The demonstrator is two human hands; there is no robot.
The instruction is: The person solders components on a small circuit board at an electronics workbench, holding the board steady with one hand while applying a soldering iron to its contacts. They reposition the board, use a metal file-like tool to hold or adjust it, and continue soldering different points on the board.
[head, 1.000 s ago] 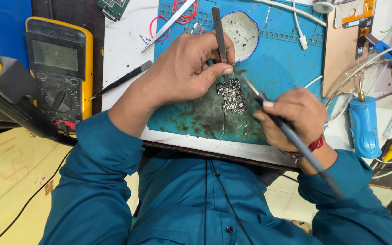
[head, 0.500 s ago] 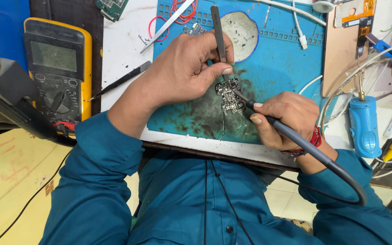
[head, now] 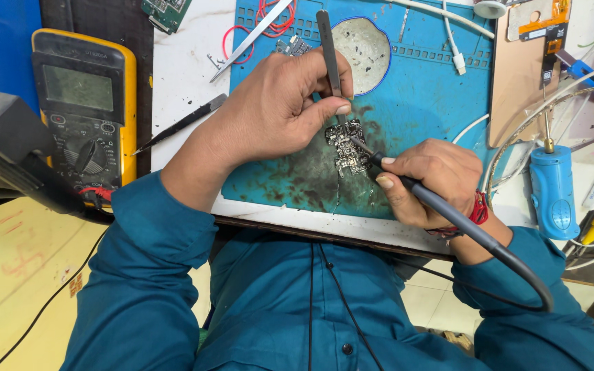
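Two tools meet on the small circuit board [head: 347, 146] lying on our blue mat [head: 421, 103]: left hand [head: 276, 110] pinches tweezers [head: 329, 48], right hand [head: 427, 180] grips the soldering iron [head: 407, 182], tip touching; soldering looks midway, unfinished

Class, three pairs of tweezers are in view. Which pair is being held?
The dark pair in the left hand, upright over the circuit board. The black pair and the silver pair lie untouched on the bench to its left.
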